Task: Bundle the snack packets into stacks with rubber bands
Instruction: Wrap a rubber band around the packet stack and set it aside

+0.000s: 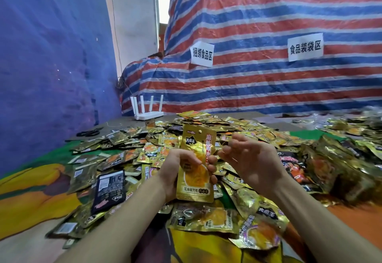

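Observation:
My left hand (177,169) grips a gold snack packet (196,153), or a thin stack of them, held upright above the table, thumb across its front and fingertips wrapped round its right edge. My right hand (248,157) hovers just right of the packet with fingers loosely curled; I cannot make out whether a rubber band is in it. A large heap of loose gold and orange snack packets (237,134) covers the table around and behind both hands.
A dark packet (109,188) lies left of my left forearm. A white router (147,114) with several antennas stands at the back left beside black scissors (88,132). A striped tarp (268,56) with two paper signs rises behind the table; a blue sheet hangs at left.

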### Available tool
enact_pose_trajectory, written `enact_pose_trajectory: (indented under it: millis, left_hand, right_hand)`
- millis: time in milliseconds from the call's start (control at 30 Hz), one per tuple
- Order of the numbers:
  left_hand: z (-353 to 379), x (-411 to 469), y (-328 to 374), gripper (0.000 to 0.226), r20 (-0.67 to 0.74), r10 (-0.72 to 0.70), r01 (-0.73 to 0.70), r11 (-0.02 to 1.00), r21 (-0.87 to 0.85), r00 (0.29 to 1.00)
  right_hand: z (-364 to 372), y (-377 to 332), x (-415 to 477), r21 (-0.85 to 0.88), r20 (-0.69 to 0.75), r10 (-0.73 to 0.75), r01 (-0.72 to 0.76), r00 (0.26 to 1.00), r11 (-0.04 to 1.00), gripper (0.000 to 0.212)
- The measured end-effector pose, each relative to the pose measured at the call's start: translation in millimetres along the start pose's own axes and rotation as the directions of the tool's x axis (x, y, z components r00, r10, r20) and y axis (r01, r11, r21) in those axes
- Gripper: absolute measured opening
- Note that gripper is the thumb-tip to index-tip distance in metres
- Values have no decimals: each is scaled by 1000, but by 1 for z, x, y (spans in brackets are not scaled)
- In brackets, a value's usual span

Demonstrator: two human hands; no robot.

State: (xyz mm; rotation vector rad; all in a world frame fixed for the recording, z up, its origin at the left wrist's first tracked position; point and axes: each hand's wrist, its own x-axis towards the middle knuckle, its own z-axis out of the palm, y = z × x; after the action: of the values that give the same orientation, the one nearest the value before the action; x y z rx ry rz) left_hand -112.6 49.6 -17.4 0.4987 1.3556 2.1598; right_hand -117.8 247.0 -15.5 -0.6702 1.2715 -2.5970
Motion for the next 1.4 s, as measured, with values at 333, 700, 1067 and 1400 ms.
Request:
enact_pose_trajectory:
  millis: [333, 700, 1067, 1400]
  left_hand:
    - [-9, 3, -6, 24, -1, 43, -43, 995, 95, 999]
    - [-1, 0, -4, 19, -94, 91, -81, 991, 105, 991]
    - [-5, 2, -3, 38, -119, 112, -102, 991, 89, 987]
    - [-8, 9, -5, 30, -293, 80, -84, 996, -4, 953]
  right_hand:
    - [2, 3, 2, -2, 39, 56, -55, 998, 998, 67]
    - [11, 14, 2, 28, -161, 39, -35, 986, 999, 37]
    - [9, 15, 1, 106, -33, 40, -37, 999, 994, 26]
    - [7, 13, 1, -123, -116, -139, 125, 983, 984, 57]
